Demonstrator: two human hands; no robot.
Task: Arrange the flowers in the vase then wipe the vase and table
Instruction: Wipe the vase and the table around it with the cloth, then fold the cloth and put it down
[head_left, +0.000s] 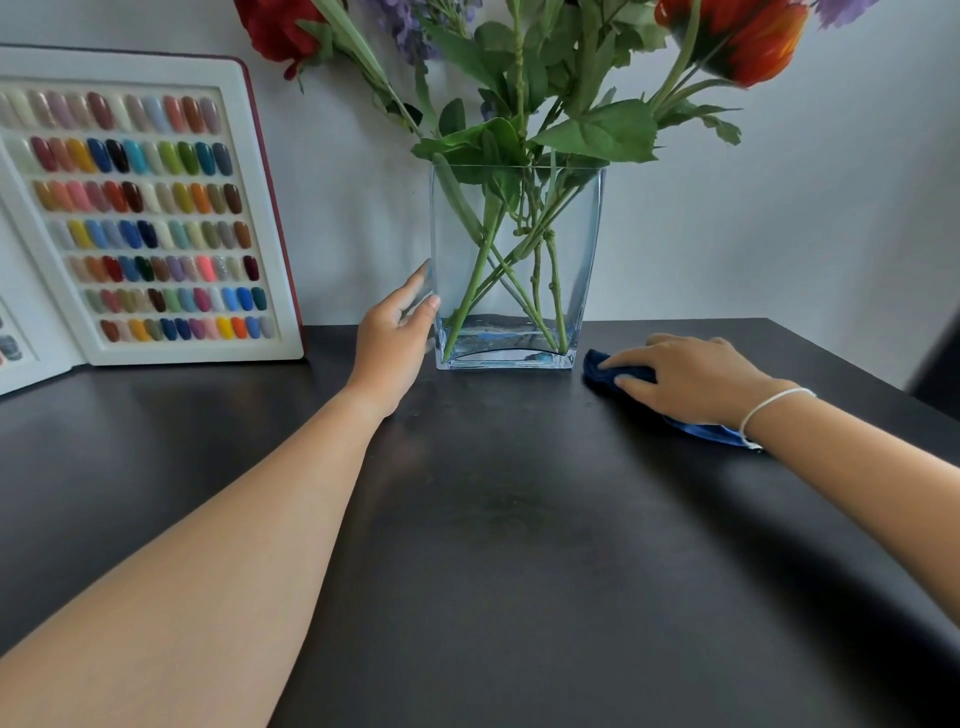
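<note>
A clear rectangular glass vase stands at the back of the dark table. Several flowers with green stems and leaves stand in it, red, orange and purple blooms cut off by the top edge. My left hand rests against the vase's left wall, thumb and fingers on the glass. My right hand lies flat on a blue cloth pressed to the table just right of the vase's base. Part of the cloth shows again under my wrist.
An open white display book of coloured nail samples leans on the wall at the back left. A pale wall runs behind the table. The table's right edge slants down on the far right.
</note>
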